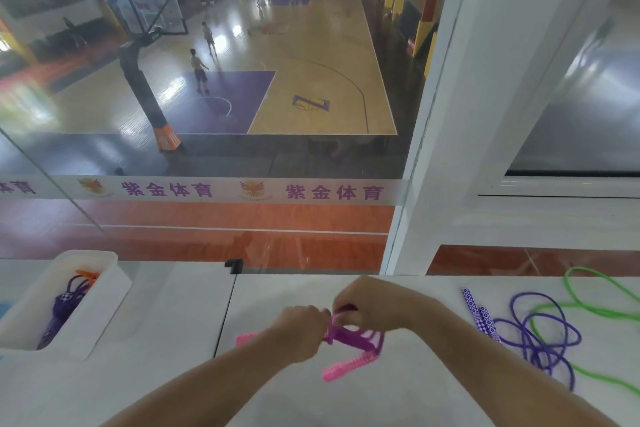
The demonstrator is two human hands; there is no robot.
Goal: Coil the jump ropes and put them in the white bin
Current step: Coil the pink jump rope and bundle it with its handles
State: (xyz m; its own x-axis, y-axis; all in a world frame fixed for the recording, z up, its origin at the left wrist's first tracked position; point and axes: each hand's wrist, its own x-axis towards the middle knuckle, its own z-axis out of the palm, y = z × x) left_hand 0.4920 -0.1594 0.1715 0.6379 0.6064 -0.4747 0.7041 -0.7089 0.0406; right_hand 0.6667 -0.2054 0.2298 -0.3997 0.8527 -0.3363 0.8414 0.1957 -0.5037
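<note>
Both hands, left hand and right hand, are gripping the coiled pink plastic jump rope with curled fingers, above the white table, right of the white plastic bin.

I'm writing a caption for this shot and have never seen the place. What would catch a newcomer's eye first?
Low in the middle, the left hand and right hand meet over the white counter, gripping a bundled pink jump rope. To the right lie a loose purple jump rope and a green jump rope; at far left the white bin already holds coiled rope. Beyond the glass, a basketball court fills the upper half.
</note>
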